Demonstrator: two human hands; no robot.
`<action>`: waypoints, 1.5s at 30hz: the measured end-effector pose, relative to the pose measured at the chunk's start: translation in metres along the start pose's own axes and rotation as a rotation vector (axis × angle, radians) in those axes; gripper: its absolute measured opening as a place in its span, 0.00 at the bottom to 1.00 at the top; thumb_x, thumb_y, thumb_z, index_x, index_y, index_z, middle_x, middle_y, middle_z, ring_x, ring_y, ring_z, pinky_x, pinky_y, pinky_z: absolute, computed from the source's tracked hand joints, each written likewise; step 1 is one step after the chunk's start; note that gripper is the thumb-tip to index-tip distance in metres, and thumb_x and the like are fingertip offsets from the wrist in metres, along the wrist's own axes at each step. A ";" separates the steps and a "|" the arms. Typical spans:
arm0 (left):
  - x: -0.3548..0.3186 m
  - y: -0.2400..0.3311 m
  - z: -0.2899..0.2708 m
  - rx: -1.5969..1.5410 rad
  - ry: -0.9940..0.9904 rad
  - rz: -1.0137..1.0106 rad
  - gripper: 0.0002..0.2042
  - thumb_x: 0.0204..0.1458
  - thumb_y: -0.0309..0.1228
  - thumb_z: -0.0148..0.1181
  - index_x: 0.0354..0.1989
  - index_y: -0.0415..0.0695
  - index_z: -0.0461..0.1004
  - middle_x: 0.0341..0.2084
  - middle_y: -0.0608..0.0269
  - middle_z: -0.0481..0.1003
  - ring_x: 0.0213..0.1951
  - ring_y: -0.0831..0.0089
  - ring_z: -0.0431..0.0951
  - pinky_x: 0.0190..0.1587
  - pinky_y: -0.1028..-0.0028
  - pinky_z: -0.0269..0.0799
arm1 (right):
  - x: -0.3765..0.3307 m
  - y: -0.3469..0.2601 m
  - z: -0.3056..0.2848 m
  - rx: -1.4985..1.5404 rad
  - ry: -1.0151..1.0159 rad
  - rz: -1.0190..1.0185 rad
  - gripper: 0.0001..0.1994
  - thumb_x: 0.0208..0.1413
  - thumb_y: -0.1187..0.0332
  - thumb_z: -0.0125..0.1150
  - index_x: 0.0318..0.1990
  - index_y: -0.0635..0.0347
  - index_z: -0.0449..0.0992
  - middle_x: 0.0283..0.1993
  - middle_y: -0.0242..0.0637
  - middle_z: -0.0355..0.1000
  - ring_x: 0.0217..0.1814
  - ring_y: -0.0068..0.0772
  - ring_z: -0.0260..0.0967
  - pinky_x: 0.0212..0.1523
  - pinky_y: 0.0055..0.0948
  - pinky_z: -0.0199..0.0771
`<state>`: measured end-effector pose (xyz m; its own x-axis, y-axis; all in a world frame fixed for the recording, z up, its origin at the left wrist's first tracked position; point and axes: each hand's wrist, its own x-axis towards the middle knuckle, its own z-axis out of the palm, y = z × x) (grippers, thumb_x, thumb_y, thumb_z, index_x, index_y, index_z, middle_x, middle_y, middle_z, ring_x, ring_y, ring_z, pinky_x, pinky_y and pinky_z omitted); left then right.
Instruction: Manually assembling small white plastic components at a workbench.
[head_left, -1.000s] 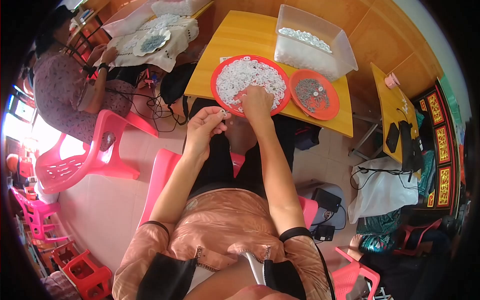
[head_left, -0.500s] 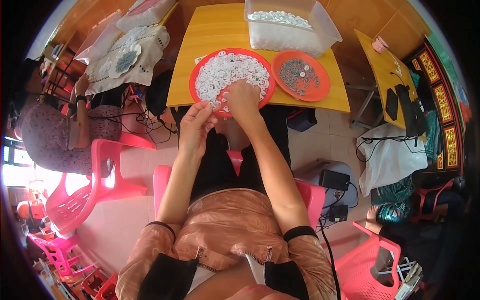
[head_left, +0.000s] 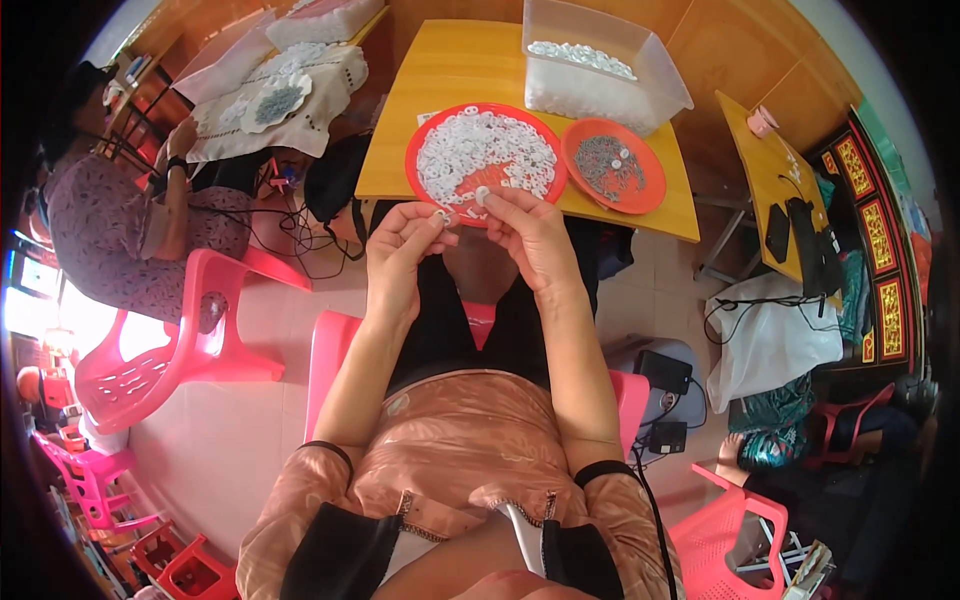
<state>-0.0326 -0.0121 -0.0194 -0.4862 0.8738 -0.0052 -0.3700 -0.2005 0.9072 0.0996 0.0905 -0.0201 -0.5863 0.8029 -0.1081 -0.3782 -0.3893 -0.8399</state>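
Observation:
My left hand [head_left: 402, 255] pinches a small white plastic piece [head_left: 443, 216] between thumb and fingers. Beside it, my right hand [head_left: 540, 240] grips a small round white piece [head_left: 482, 195] at its fingertips. The two hands are apart, at the table's near edge. Just beyond them lies a red plate [head_left: 480, 184] heaped with small white plastic pieces [head_left: 455, 140], its red bottom showing near the middle. To its right is an orange-red plate [head_left: 650, 165] with small grey parts [head_left: 605, 170], too small to make out, and a white piece among them.
A translucent bin [head_left: 665, 95] of white pieces stands on the yellow table [head_left: 440, 60]. At left, another person [head_left: 140, 230] sits by a cloth-covered table [head_left: 310, 125]. Pink chairs [head_left: 200, 330] stand around; cables [head_left: 290, 225] hang at left. A side table [head_left: 765, 170] is at right.
My right hand has come out of the red plate toward me and now holds a round white piece. My left hand still pinches its piece. The view has shifted slightly.

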 end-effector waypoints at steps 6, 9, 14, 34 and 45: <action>-0.005 0.002 0.008 -0.009 -0.036 0.008 0.06 0.53 0.25 0.56 0.39 0.38 0.70 0.32 0.59 0.77 0.32 0.77 0.77 0.37 0.83 0.70 | -0.021 -0.007 0.011 0.115 -0.009 0.063 0.10 0.50 0.72 0.62 0.40 0.66 0.76 0.31 0.31 0.73 0.26 0.15 0.64 0.28 0.13 0.63; -0.007 0.006 0.014 -0.019 -0.021 0.006 0.05 0.52 0.25 0.57 0.36 0.38 0.72 0.29 0.63 0.76 0.31 0.79 0.76 0.37 0.83 0.67 | -0.020 -0.002 0.008 0.072 -0.016 0.039 0.10 0.50 0.73 0.62 0.39 0.66 0.76 0.31 0.30 0.73 0.27 0.15 0.64 0.29 0.12 0.63; -0.010 0.003 0.016 0.008 -0.024 0.026 0.05 0.52 0.24 0.57 0.36 0.37 0.72 0.29 0.63 0.76 0.31 0.79 0.76 0.36 0.83 0.66 | -0.025 0.001 0.010 -0.006 -0.010 -0.020 0.10 0.50 0.73 0.63 0.40 0.66 0.77 0.31 0.29 0.73 0.29 0.13 0.65 0.31 0.12 0.64; -0.012 0.001 0.017 0.064 -0.001 0.084 0.06 0.51 0.23 0.58 0.36 0.36 0.72 0.28 0.63 0.75 0.31 0.80 0.75 0.37 0.82 0.68 | -0.033 0.005 0.018 -0.047 0.042 -0.153 0.10 0.52 0.75 0.61 0.41 0.68 0.75 0.38 0.36 0.76 0.39 0.18 0.72 0.40 0.16 0.71; -0.017 -0.001 0.020 0.147 0.024 0.159 0.05 0.52 0.22 0.58 0.35 0.35 0.72 0.28 0.64 0.75 0.30 0.82 0.74 0.36 0.84 0.69 | -0.037 0.006 0.026 -0.239 0.085 -0.399 0.07 0.52 0.77 0.60 0.39 0.69 0.76 0.33 0.32 0.75 0.33 0.14 0.70 0.34 0.13 0.69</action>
<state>-0.0082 -0.0174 -0.0114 -0.5484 0.8252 0.1350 -0.1683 -0.2671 0.9489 0.1001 0.0466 -0.0076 -0.3638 0.9067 0.2133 -0.3803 0.0644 -0.9226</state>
